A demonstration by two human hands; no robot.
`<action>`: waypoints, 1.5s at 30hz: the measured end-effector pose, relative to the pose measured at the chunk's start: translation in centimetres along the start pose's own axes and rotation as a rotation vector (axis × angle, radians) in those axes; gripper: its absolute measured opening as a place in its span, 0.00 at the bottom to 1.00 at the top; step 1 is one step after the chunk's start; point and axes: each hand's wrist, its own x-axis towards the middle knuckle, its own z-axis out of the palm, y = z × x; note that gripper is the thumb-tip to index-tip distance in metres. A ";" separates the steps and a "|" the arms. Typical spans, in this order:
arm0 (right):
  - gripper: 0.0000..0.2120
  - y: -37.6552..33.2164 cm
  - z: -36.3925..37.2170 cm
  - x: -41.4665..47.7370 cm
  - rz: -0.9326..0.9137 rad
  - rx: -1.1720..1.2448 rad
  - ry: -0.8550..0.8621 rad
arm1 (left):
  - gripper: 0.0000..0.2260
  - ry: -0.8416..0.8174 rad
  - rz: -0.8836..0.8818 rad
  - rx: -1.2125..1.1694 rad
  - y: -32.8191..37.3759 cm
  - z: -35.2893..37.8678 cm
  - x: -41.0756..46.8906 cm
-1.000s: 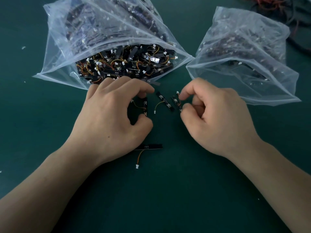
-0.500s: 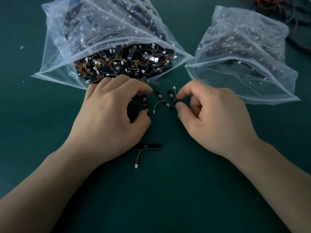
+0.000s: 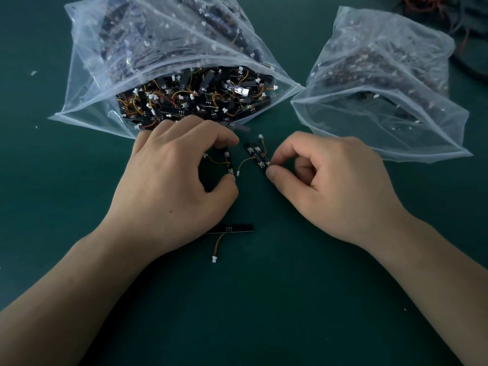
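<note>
Far left, worktop (image 3: 39,180): dark green, with a few white specks on it.
Left bag (image 3: 158,62): clear plastic, lying with its mouth open towards the person; packed with black circuit strips (image 3: 198,104) that carry orange-yellow wires and white plugs.
Left hand (image 3: 174,186): palm down just in front of that bag's mouth, knuckles against its lower lip.
Left grip: forefinger and thumb are curled into a narrow pinch, one on each end of the left strip (image 3: 229,163).
Left strip: held lengthwise away from the person, its wire looping back under the palm; whether it rests on the worktop cannot be told.
Loose strip (image 3: 235,228): flat and crosswise beside the left wrist, one end hidden under the hand; its wire runs to a white plug (image 3: 214,258) nearer the person.
Middle strip (image 3: 252,154): slanted on the worktop between the hands, touching the right strip; its wire curls left.
Right strip (image 3: 263,157): slanted the same way, on the right-hand side of the middle strip.
Right grip: forefinger and thumb are nearly closed, pinching the near end of the right strip; the other fingers are curled into the palm.
Right hand (image 3: 338,188): knuckles up, just in front of the right bag.
Right bag (image 3: 383,75): clear, crumpled, mouth open towards the person, dark strips showing dimly inside.
Far right corner: a tangle of dark and red cables (image 3: 462,11).
</note>
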 end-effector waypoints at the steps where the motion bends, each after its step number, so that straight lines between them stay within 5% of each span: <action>1: 0.07 0.0 -0.1 0.0 -0.011 0.009 -0.010 | 0.19 -0.001 0.000 0.003 0.0 0.0 0.0; 17: 0.09 0.5 -0.1 0.0 -0.112 0.079 -0.078 | 0.19 0.010 -0.002 0.009 -0.2 0.2 -0.1; 29: 0.12 0.2 -0.1 -0.1 -0.208 0.110 -0.105 | 0.04 0.099 0.001 -0.106 -0.9 0.5 0.1; 34: 0.06 0.7 0.2 0.0 -0.073 0.135 0.143 | 0.05 0.133 -0.042 -0.132 -0.8 0.6 0.0; 45: 0.05 0.1 0.2 0.1 0.002 0.039 0.028 | 0.03 0.127 -0.021 -0.135 -0.7 0.5 -0.1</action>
